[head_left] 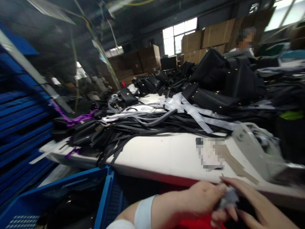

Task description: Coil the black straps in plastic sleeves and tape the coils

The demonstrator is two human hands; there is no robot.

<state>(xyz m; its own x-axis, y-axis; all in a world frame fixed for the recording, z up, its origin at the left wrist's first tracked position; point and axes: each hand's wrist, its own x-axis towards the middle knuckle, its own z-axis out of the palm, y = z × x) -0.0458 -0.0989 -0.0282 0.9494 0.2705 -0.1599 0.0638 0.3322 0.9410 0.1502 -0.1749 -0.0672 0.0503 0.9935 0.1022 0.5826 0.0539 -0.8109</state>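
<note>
One head-worn camera looks forward and down over the near edge of the table (162,152), left hand (206,194) and right hand (259,203) close below, window (177,35) far off

left hand (206,197) holding a small grey object (229,198), right hand (260,203) beside it; beyond, black straps (143,126) on a white table (162,156).

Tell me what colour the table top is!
White: the table top shows best in the head view.
</note>
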